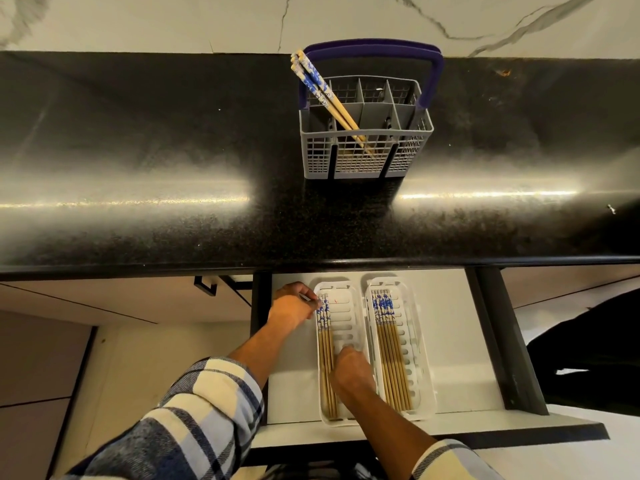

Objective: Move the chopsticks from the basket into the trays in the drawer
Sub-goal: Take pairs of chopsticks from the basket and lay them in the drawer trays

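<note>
A grey cutlery basket (pixel 367 157) with a purple handle stands on the black counter; a few blue-and-white patterned chopsticks (pixel 323 93) lean out of its left side. In the open drawer lie two white trays. The left tray (pixel 343 313) holds several chopsticks (pixel 325 358) along its left side. The right tray (pixel 415 344) holds several more chopsticks (pixel 389 344). My left hand (pixel 294 306) touches the patterned ends of the chopsticks in the left tray. My right hand (pixel 351 370) rests on their plain ends, fingers curled.
The black counter (pixel 173 168) overhangs the back of the white drawer (pixel 446 341). A dark drawer rail runs along the right side. A black cabinet handle (pixel 207 284) sits left of the drawer. White marble wall behind.
</note>
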Available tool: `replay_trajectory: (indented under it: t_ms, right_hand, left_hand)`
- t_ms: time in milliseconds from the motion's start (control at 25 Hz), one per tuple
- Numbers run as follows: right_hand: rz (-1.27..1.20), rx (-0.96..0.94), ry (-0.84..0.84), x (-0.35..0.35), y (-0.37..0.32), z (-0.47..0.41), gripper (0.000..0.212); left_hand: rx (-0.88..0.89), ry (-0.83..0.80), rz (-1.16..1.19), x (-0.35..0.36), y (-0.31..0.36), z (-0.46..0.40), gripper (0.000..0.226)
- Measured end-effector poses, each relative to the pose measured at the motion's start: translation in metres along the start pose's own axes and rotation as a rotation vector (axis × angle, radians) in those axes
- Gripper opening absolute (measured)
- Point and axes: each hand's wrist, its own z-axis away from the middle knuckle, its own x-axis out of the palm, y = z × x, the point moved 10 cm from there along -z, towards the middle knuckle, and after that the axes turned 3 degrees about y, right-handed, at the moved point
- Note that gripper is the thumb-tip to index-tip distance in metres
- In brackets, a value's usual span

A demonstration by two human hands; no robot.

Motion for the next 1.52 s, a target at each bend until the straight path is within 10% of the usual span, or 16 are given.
replay_trajectory:
  t_ms: [640, 1080, 1520]
  right_hand:
    - [-0.087, 0.003, 0.003, -0.021, -0.003, 0.011, 0.019]
    - [-0.186, -0.412, 0.264, -0.222, -0.14, 0.035, 0.023]
    - [-0.213, -0.65, 0.538, -0.374, -0.221, 0.041, 0.018]
  left_hand:
    - [-0.043, 0.068, 0.312, -0.015, -0.014, 0.025, 0.013]
    - [0.02, -0.069, 0.363, -0.063, 0.089, 0.073, 0.029]
    - [0.406, 0.37, 0.572, -0.195, 0.243, 0.079, 0.017]
